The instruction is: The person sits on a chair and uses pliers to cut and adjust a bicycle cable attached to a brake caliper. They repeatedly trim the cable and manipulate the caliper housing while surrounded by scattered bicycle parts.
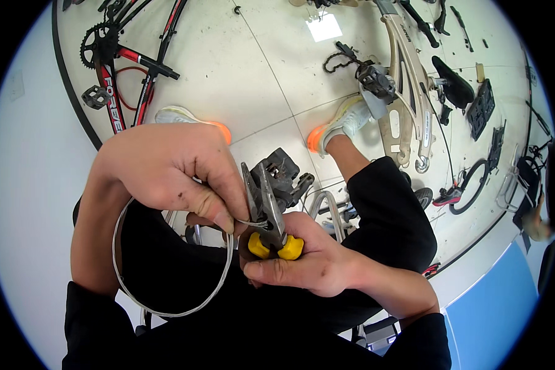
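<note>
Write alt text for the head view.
A thin looped cable runs from the left hand to yellow-handled pliers in the right hand. Beyond, a black-and-red bicycle frame and a black saddle lie on a pale tiled floor.

Yellow grips [291, 248] on grey pliers [269, 209], silvery cable [172, 315], black-and-red bike frame [139, 58], whitish shoes [354, 121] with vivid orange heels [317, 137], black trousers [391, 216]

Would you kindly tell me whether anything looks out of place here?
Yes: black parts lie scattered on the floor at upper right, apparently unattached, which looks untidy. The looped cable in the left hand shows no obvious damage.
</note>
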`<action>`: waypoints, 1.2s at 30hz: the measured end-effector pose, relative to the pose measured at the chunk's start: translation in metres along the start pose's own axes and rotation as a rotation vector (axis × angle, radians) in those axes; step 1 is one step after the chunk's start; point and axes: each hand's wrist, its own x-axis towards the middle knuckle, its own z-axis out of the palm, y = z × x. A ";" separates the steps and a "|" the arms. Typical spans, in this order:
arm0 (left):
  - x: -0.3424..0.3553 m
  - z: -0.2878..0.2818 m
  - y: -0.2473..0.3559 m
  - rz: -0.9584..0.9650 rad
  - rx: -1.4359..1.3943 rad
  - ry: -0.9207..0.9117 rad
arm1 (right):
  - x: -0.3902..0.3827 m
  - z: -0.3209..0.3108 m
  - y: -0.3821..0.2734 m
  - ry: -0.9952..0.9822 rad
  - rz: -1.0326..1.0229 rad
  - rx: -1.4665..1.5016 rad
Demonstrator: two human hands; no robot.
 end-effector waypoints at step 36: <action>0.012 -0.002 0.003 -0.216 -0.021 0.317 | 0.020 -0.014 0.009 0.347 -0.197 0.034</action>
